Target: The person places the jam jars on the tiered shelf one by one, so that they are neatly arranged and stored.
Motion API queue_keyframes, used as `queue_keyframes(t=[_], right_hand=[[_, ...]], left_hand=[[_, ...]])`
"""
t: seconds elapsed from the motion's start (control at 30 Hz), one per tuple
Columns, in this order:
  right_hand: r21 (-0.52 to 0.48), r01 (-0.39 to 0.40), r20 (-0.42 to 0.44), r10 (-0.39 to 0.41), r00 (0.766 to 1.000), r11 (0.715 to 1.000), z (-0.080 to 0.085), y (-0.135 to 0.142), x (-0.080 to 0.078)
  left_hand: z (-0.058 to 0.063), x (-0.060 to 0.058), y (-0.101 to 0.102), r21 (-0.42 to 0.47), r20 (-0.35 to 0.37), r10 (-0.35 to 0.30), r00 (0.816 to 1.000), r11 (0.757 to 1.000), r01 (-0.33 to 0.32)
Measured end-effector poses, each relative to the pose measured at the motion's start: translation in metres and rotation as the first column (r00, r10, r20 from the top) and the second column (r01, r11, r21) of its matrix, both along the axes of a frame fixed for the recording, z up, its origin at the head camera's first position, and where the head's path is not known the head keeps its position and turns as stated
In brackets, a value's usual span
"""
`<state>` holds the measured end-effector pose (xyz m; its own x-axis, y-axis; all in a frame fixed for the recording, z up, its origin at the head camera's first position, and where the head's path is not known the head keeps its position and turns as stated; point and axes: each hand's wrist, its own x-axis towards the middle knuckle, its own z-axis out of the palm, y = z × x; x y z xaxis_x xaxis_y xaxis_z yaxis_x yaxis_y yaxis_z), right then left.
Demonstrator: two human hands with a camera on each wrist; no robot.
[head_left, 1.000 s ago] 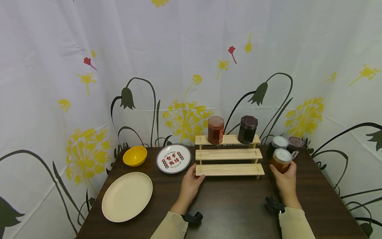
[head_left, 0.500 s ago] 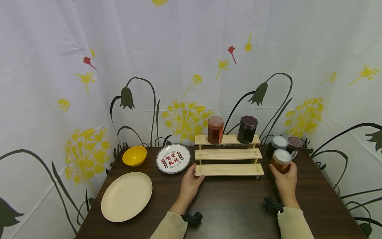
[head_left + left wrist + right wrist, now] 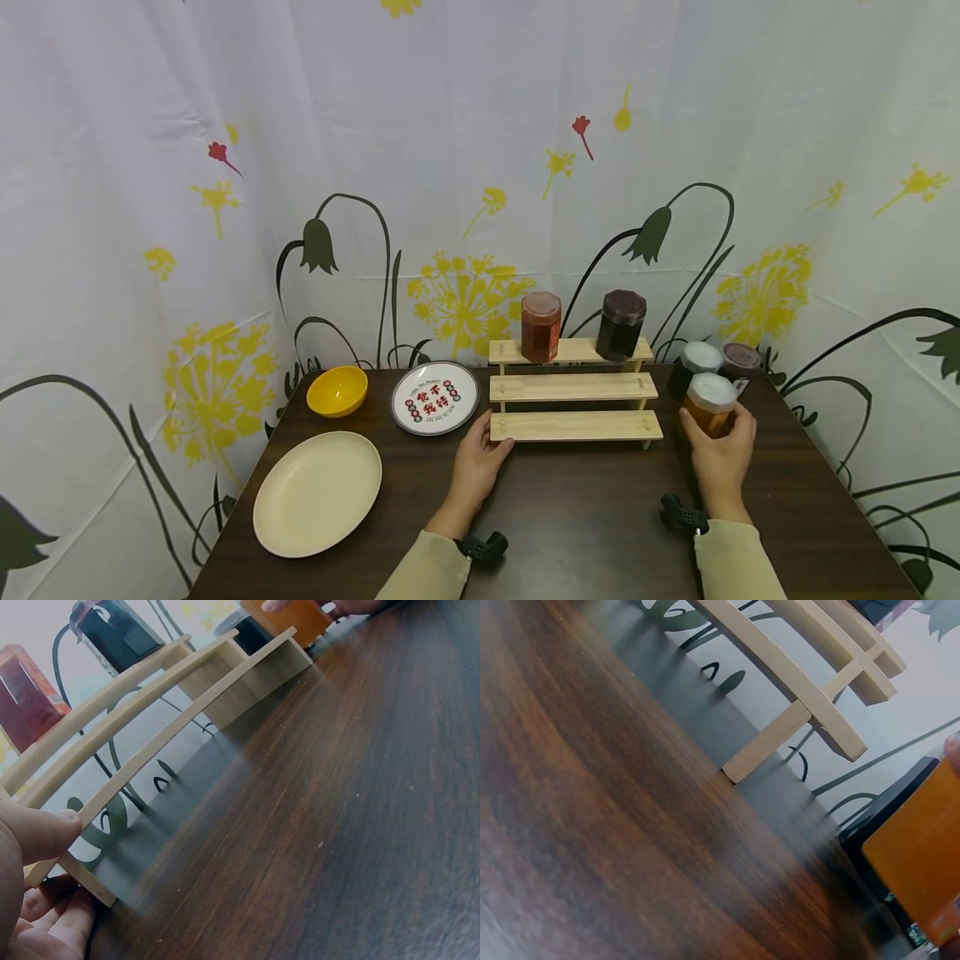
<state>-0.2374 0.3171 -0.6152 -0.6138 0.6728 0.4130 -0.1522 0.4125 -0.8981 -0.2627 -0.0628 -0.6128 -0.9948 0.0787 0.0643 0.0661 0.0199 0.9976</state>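
Note:
My left hand [image 3: 476, 462] grips the left end of the lowest step of a three-tier wooden display rack [image 3: 576, 427]. In the left wrist view its thumb [image 3: 41, 834] lies on the step, with curled fingers [image 3: 71, 926] below. On the right, my right hand [image 3: 722, 462] holds an amber jar [image 3: 708, 415] with a white lid, thumb and fingers on opposite sides. The right wrist view shows the jar's orange side [image 3: 919, 855] and only bits of the fingers. A red jar [image 3: 541, 327] and a dark jar [image 3: 621, 327] stand on the top step.
Just behind the held jar stand a dark jar with a white lid [image 3: 697, 364] and another with a purplish lid [image 3: 741, 360]. To the left are a yellow bowl [image 3: 337, 392], a printed plate [image 3: 435, 437] and a cream oval plate [image 3: 318, 496]. A printed curtain [image 3: 465, 167] hangs behind.
My right hand and the amber jar have shifted very slightly to the right. The left hand stays on the rack, which has not moved.

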Motion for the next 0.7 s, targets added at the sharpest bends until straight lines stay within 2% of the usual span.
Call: queue_keyframes(t=[0.23, 0.57, 0.7], right_hand=[[0.013, 0.017, -0.100, -0.016, 0.995, 1.000, 0.0048, -0.0024, 0.0013], [0.024, 0.133, -0.131, -0.129, 0.983, 0.991, 0.0060, -0.0042, 0.0015], [0.008, 0.148, -0.150, -0.145, 0.978, 0.989, 0.0067, -0.0076, 0.0010]], left_hand=[[-0.0004, -0.0006, 0.0000, -0.008, 0.002, 0.003, 1.000, 1.000, -0.003], [-0.0003, -0.0007, -0.0003, -0.006, -0.005, 0.001, 1.000, 1.000, -0.001], [0.0001, 0.0006, 0.0000, -0.003, -0.005, 0.001, 1.000, 1.000, -0.001]])
